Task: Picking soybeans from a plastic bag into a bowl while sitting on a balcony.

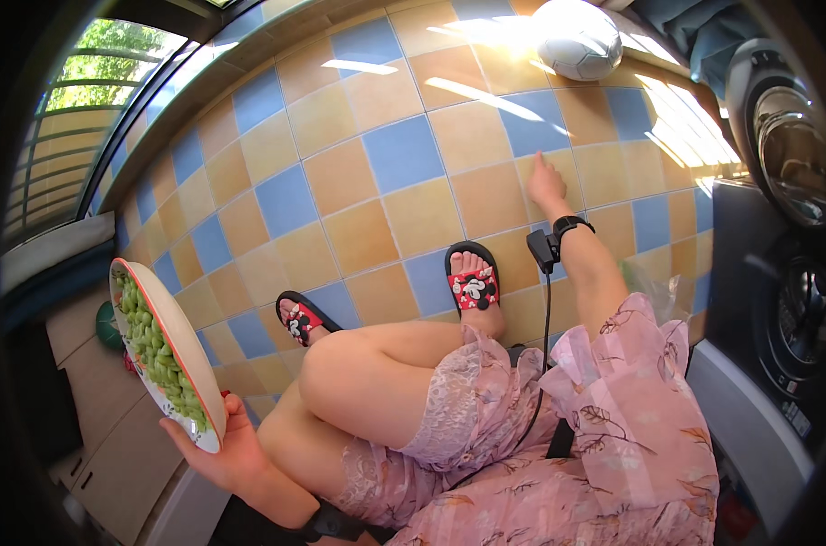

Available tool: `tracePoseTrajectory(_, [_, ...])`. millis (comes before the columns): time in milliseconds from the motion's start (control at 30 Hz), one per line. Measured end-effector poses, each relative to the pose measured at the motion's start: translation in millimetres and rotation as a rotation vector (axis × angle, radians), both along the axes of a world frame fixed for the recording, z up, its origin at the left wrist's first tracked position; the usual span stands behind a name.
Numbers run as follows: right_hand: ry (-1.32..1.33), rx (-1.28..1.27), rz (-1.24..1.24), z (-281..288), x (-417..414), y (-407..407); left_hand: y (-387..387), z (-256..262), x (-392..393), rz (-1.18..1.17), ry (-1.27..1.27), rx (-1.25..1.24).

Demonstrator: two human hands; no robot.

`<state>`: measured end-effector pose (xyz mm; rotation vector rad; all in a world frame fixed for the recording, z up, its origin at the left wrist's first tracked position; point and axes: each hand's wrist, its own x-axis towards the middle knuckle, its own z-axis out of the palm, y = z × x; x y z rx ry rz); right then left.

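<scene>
My left hand grips the rim of a white plate with an orange edge, which looks steeply tilted. On the plate lie many green shelled beans. My right hand reaches out over the tiled floor, its index finger extended and the other fingers curled, with nothing in it. A black wrist strap with a small device sits on that wrist, and a cable runs from it across the pink dress.
A white ball rests on the floor near the wall. Black front-loading machines stand at the right, beside a clear plastic bag. A barred window is at the upper left. My slippered feet are on the tiles.
</scene>
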<state>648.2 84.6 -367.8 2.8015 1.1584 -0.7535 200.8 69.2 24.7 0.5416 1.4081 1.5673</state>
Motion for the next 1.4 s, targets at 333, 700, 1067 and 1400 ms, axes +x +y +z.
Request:
tracePoseTrajectory(333, [0.074, 0.114, -0.099, 9.7, -3.9, -4.9, -2.6, 4.2, 5.6, -0.037, -0.056, 0.073])
tracePoseTrajectory(700, [-0.061, -0.001, 0.229, 9.5, -83.7, -24.2, -10.4, 3.1, 12.2, 0.109, -0.007, 0.077])
tracePoseTrajectory(1067, [0.042, 0.057, 0.266, 14.8, -108.4, -51.7, -8.0, 12.8, 23.8, 0.145, -0.079, 0.076])
tracePoseTrajectory(1400, [0.169, 0.037, -0.161, 13.2, -72.1, -43.9, -13.3, 8.6, 5.2, 0.16, -0.029, 0.074])
